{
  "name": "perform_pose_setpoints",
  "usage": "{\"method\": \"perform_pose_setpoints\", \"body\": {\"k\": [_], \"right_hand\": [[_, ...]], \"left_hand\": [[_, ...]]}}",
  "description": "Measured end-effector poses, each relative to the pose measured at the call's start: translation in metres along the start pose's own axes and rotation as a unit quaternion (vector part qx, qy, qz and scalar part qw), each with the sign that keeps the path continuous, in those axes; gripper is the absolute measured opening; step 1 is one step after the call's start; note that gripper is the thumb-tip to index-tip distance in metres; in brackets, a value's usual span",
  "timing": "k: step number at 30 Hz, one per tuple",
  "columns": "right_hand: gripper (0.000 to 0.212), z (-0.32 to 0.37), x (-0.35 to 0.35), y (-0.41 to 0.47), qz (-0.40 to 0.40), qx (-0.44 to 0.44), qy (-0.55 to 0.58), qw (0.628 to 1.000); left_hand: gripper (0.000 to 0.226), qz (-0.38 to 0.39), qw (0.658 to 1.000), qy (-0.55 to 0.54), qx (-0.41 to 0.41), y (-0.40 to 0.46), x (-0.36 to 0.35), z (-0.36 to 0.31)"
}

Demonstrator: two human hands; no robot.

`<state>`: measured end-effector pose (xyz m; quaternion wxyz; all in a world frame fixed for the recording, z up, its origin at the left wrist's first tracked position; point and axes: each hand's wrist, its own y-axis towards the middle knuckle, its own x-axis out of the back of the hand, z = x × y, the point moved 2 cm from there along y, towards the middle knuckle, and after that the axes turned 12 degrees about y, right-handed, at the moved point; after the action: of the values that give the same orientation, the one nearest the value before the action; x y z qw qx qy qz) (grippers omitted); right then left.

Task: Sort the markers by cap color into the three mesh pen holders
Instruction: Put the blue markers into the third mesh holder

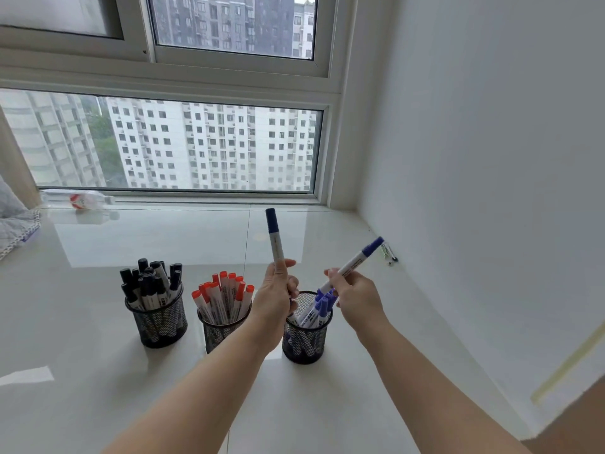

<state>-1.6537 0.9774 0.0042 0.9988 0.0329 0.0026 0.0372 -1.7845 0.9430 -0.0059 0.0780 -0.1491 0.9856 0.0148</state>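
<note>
Three black mesh pen holders stand in a row on the glossy white sill. The left holder (156, 324) is full of black-capped markers (149, 283). The middle holder (220, 332) carries red-capped markers (226, 294). The right holder (306, 339) has several blue-capped markers (319, 308). My left hand (278, 290) grips an upright blue-capped marker (274, 239) just left of the right holder. My right hand (355, 293) pinches a second blue-capped marker (357, 258), tilted up to the right, above that holder.
A white wall (474, 191) runs close along the right. A small metal clip (388, 252) lies at its foot. A window (183, 145) spans the back, with a plastic bottle (78, 198) lying below it and a piece of cloth (16, 221) at far left.
</note>
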Motion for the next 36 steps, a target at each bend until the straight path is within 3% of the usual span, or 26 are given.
{"method": "perform_pose_setpoints", "body": {"k": [3,7,13,16,20,24,29,33,36], "right_hand": [[0.003,-0.01,-0.001,-0.003,0.021,0.038,-0.078,0.996],[0.02,-0.017,0.0,-0.006,0.021,0.06,-0.122,0.991],[0.028,-0.026,-0.002,-0.008,0.032,0.099,-0.173,0.979],[0.022,-0.031,0.002,-0.009,0.011,0.1,-0.186,0.977],[0.007,-0.038,0.005,-0.006,0.018,0.089,-0.211,0.973],[0.006,-0.04,0.008,-0.001,0.002,0.09,-0.201,0.976],[0.037,-0.036,0.009,-0.001,0.003,0.147,-0.247,0.958],[0.024,-0.041,0.007,0.002,0.019,0.156,-0.303,0.94],[0.017,-0.048,0.007,0.002,0.026,0.149,-0.309,0.939]], "left_hand": [[0.028,-0.003,0.999,0.019,-0.031,-0.001,0.003,-0.002],[0.014,0.004,0.999,0.042,-0.027,-0.002,0.004,0.002],[0.012,-0.017,0.97,0.223,-0.094,-0.003,-0.001,0.013],[0.013,-0.05,0.953,0.274,-0.121,-0.001,0.002,0.019],[0.012,-0.031,0.943,0.311,-0.117,0.001,0.004,0.029],[0.014,-0.039,0.913,0.39,-0.112,0.002,0.006,0.035],[0.041,-0.094,0.86,0.491,-0.1,0.003,0.007,0.033],[0.075,-0.108,0.819,0.546,-0.14,0.001,0.01,0.031],[0.064,-0.105,0.805,0.559,-0.167,0.001,0.013,0.031]]}}
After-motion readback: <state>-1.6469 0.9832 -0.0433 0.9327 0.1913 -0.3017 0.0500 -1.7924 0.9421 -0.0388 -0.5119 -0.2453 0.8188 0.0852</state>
